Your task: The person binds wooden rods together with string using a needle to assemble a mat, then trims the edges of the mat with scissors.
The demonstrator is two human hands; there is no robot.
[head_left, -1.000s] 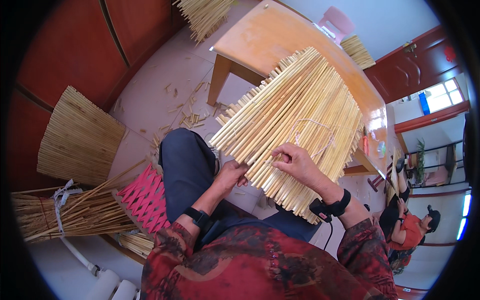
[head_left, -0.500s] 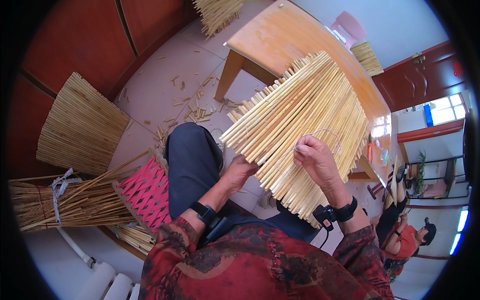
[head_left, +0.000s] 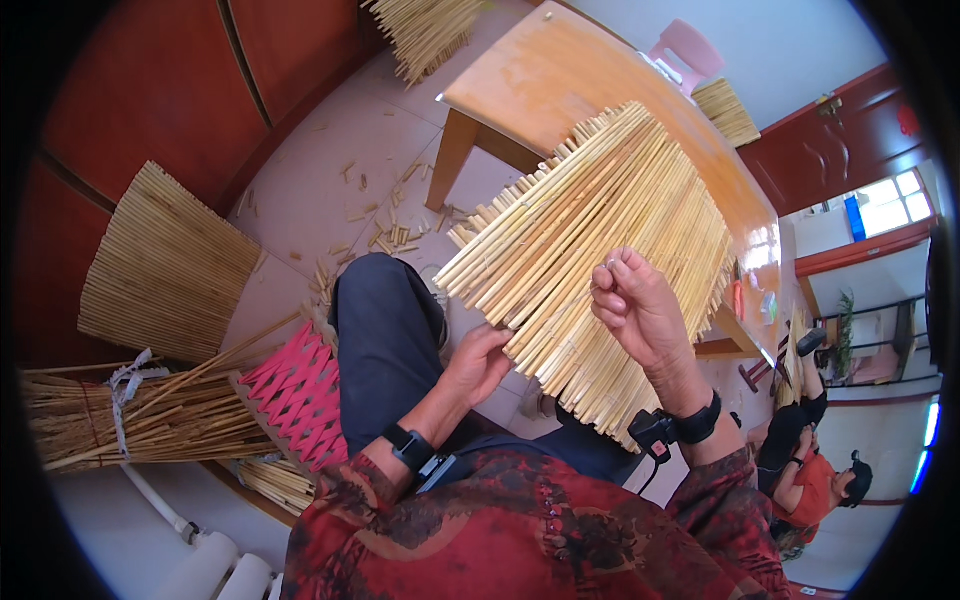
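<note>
A mat of straw-coloured reed stalks (head_left: 600, 235), bound side by side in a fan shape, slopes from the wooden table (head_left: 530, 85) down over my lap. My left hand (head_left: 478, 368) is at its lower left edge, with the fingertips closed against the stalk ends and partly hidden there. Above the middle of the mat, my right hand (head_left: 640, 305) is raised in a pinch. Thin pale thread runs from those fingers in the earlier frame; now it barely shows against the stalks.
A second reed mat (head_left: 165, 265) leans on red cabinets (head_left: 150, 90) at left. Below it lie tied reeds (head_left: 150, 415) and a pink-laced seat (head_left: 295, 390). Cut reed pieces (head_left: 395, 235) litter the floor. Another person (head_left: 810, 480) sits at far right; a pink chair (head_left: 685, 50) stands behind the table.
My right hand has turned and risen slightly, and the thread loop beside it is no longer distinct. My left hand has shifted slightly lower at the mat's edge, its fingers straighter.
</note>
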